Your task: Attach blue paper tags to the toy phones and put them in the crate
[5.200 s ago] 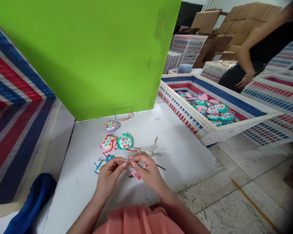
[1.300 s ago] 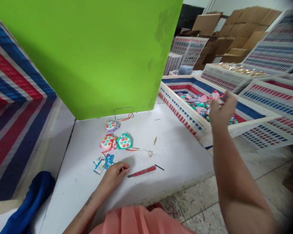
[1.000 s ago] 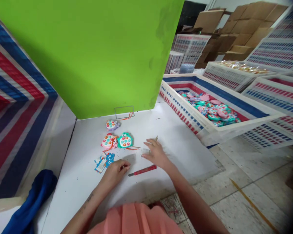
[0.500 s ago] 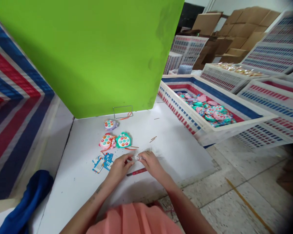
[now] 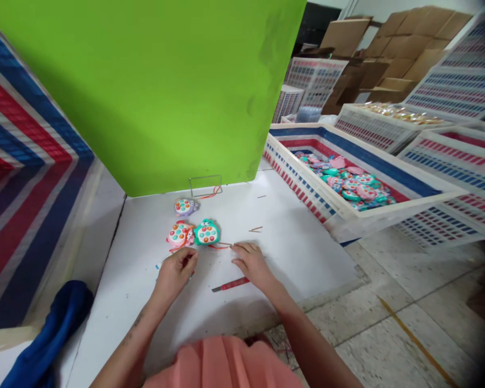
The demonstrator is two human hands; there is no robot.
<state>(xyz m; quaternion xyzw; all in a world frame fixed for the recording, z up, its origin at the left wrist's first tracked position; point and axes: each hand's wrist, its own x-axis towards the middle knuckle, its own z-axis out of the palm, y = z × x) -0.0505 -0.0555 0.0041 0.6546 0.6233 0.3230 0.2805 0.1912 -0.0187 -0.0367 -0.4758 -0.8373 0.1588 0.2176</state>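
My left hand (image 5: 176, 271) is closed, thumb and forefinger brought together, above the blue cards, which it mostly covers. Whatever it may pinch is too small to see. Just beyond it lies a pink animal-shaped toy (image 5: 178, 233) with coloured buttons and an orange cord. A green toy (image 5: 207, 233) of the same sort touches it on the right. My right hand (image 5: 251, 263) rests on the table with fingers stretched out, its fingertips at the end of a thin brown stick (image 5: 225, 244) beside an orange cord. A red-handled knife (image 5: 232, 284) lies below that hand.
A purple toy (image 5: 185, 206) and a wire frame (image 5: 206, 186) sit near the green panel (image 5: 178, 97). More thin sticks (image 5: 256, 229) lie on the white table (image 5: 299, 258). At right stands a crate (image 5: 307, 188) of similar toys; blue cloth (image 5: 52, 334) hangs at left.
My hands have moved apart. The left went left over the blue cards; the right opened out flat towards the stick. The small whitish thing between them no longer shows.
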